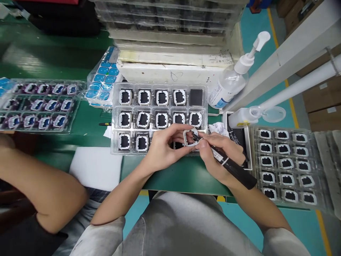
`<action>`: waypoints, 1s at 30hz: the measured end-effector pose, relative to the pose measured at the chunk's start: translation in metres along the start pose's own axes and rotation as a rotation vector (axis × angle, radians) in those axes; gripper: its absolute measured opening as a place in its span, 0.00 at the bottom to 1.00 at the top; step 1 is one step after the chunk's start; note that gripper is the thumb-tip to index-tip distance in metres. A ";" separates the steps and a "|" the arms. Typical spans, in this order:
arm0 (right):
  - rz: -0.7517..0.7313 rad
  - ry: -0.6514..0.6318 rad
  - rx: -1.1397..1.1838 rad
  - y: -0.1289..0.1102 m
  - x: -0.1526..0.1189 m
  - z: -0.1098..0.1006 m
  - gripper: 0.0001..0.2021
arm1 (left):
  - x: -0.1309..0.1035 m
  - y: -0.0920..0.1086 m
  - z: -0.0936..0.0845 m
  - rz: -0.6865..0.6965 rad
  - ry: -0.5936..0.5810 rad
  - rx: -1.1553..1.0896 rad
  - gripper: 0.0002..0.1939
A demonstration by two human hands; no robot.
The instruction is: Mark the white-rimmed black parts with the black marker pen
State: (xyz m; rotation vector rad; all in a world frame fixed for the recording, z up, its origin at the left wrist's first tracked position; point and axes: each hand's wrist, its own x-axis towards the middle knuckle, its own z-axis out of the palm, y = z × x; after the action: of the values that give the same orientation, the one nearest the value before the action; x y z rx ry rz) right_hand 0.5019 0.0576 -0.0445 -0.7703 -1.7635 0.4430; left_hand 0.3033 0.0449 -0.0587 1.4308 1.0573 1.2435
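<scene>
Between the thumb and fingers of my left hand (166,147) is a small light-coloured square frame (187,138) with rounded corners. My right hand (220,153) grips a black marker pen (231,169), its tip at the inside of the frame. Both hands are over the front right of a clear plastic tray (113,119), whose pockets hold similar frames on dark pads. In the back right pocket only a dark pad (196,97) shows. My left hand hides part of the front row.
A pump bottle (229,83) and a white bottle (243,116) stand right of the tray. Another filled tray (287,163) lies at right, one (39,106) at left. Stacked trays (170,21) rise behind. A white foam sheet (96,169) lies near a co-worker's arm (45,185).
</scene>
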 end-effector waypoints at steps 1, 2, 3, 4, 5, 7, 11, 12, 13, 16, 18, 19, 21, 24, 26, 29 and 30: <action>-0.013 0.005 0.019 0.000 0.001 0.000 0.12 | 0.000 0.000 0.000 0.001 -0.002 -0.008 0.25; -0.029 0.013 0.036 0.000 0.001 0.001 0.12 | 0.000 -0.001 0.000 0.002 -0.005 -0.015 0.26; -0.048 0.018 0.046 0.000 0.002 0.001 0.13 | 0.000 -0.001 0.000 0.005 -0.007 -0.018 0.26; -0.064 0.026 0.045 0.000 0.002 0.001 0.13 | 0.000 -0.002 0.000 0.009 -0.009 -0.015 0.26; -0.080 0.034 0.034 0.000 0.002 0.002 0.14 | 0.000 -0.002 -0.001 0.019 -0.009 -0.005 0.25; -0.110 0.040 -0.003 0.000 0.001 0.003 0.14 | 0.000 -0.004 -0.001 0.062 -0.003 0.033 0.23; -0.176 0.051 -0.051 0.001 0.001 0.005 0.15 | -0.001 -0.005 -0.003 0.170 0.020 0.161 0.19; -0.185 0.056 -0.057 0.002 0.001 0.005 0.14 | -0.001 -0.005 -0.003 0.186 0.025 0.194 0.19; -0.191 0.059 -0.061 0.002 0.001 0.006 0.14 | -0.001 -0.004 -0.003 0.202 0.029 0.223 0.19; -0.214 0.046 -0.076 0.002 0.002 0.006 0.14 | -0.002 -0.003 -0.003 0.244 0.034 0.276 0.19; -0.223 0.045 -0.085 0.002 0.002 0.006 0.13 | -0.002 -0.003 -0.003 0.264 0.034 0.297 0.19; -0.225 0.046 -0.089 0.001 0.002 0.006 0.13 | -0.002 -0.003 -0.003 0.271 0.034 0.305 0.19; -0.226 0.053 -0.100 0.001 0.002 0.006 0.13 | -0.002 -0.003 -0.002 0.281 0.034 0.313 0.19; -0.238 0.058 -0.126 0.002 0.001 0.007 0.12 | -0.002 -0.004 -0.002 0.296 0.032 0.317 0.20; -0.246 0.069 -0.136 0.003 0.001 0.008 0.11 | -0.003 -0.004 -0.002 0.303 0.031 0.320 0.20; -0.249 0.071 -0.129 0.005 0.000 0.009 0.11 | -0.003 -0.004 -0.002 0.302 0.033 0.332 0.20; -0.249 0.069 -0.130 0.005 0.000 0.009 0.11 | -0.003 -0.004 -0.002 0.301 0.032 0.337 0.20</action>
State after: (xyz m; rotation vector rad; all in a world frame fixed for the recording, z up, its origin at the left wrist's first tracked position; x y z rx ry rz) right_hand 0.4946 0.0618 -0.0508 -0.6371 -1.8073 0.1352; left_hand 0.3013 0.0431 -0.0629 1.8882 1.1423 1.3453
